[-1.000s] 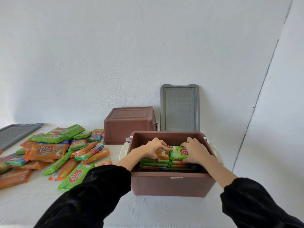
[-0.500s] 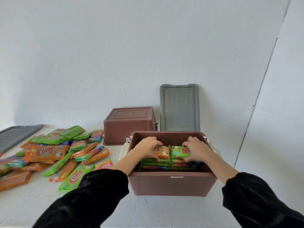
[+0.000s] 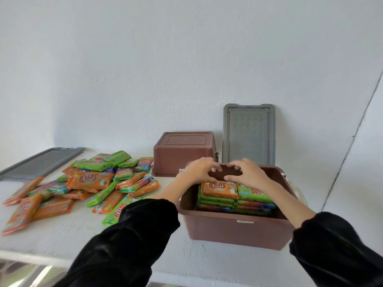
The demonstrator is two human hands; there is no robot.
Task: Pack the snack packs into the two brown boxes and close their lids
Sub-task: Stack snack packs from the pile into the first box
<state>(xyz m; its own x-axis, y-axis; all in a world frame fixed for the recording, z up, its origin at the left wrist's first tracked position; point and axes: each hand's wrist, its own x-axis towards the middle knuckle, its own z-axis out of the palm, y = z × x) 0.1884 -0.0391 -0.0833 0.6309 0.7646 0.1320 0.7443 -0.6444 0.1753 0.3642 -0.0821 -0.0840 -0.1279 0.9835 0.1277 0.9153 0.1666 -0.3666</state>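
Observation:
An open brown box (image 3: 234, 228) stands in front of me on the white table. It holds two side-by-side stacks of snack packs, one topped by an orange pack (image 3: 219, 190), the other by a green pack (image 3: 255, 193). My left hand (image 3: 198, 170) and my right hand (image 3: 247, 175) hover over the far end of the stacks. Their fingers are curled and apart, fingertips nearly meeting, and they hold nothing. A second brown box (image 3: 182, 156) sits upside down behind, to the left. A loose pile of orange and green snack packs (image 3: 89, 179) covers the table on the left.
One grey lid (image 3: 248, 135) leans upright against the wall behind the open box. Another grey lid (image 3: 39, 162) lies flat at the far left. The table's front edge (image 3: 31, 255) runs along the lower left. A white wall stands close behind.
Both hands have lifted off the top packs and come together toward the far wall of the box. The top packs now lie uncovered.

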